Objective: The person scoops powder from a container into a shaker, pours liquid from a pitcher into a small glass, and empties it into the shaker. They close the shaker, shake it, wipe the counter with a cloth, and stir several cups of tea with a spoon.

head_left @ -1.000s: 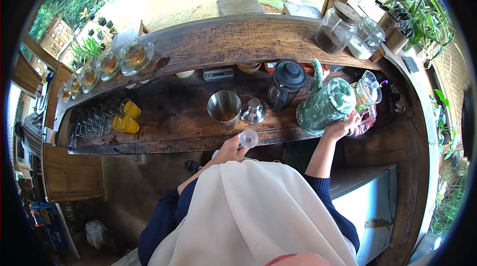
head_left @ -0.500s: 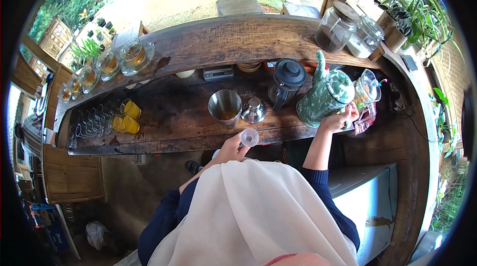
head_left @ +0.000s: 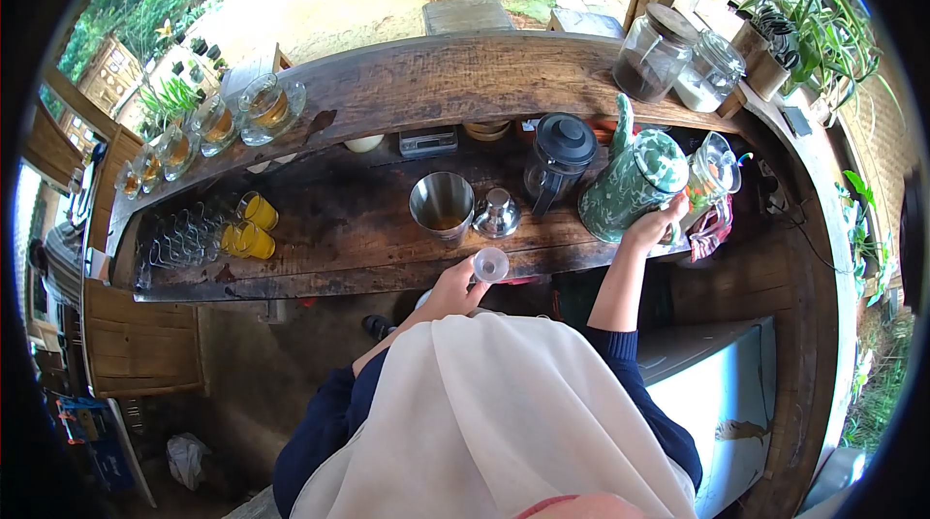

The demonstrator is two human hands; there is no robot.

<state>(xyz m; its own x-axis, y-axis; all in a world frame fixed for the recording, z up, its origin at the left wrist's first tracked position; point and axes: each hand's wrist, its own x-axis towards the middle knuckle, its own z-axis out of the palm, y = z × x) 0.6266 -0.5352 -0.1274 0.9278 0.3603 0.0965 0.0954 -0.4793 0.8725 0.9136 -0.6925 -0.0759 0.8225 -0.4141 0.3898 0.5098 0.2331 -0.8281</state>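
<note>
My left hand (head_left: 451, 290) holds a small clear plastic cup (head_left: 491, 265) at the counter's front edge. Just beyond it stand an open metal shaker tin (head_left: 442, 207) with a little amber liquid at the bottom and a metal shaker top (head_left: 497, 215). My right hand (head_left: 659, 224) is closed at the near side of a green-and-white speckled enamel kettle (head_left: 616, 191), around its handle, which the fingers mostly hide. The kettle is upright, its spout pointing away. Beside it is a French press (head_left: 564, 153) with a black lid.
Several glasses of yellow liquid (head_left: 254, 240) and clear glass mugs (head_left: 184, 236) stand at left. Glass cups of amber drink on saucers (head_left: 267, 110) line the upper ledge (head_left: 426, 78). At right are a glass pitcher (head_left: 715, 168), a cloth (head_left: 712, 233) and two jars (head_left: 655, 56).
My right hand has shifted slightly up at the kettle's handle. The small cup in my left hand has moved a touch to the right and is still held.
</note>
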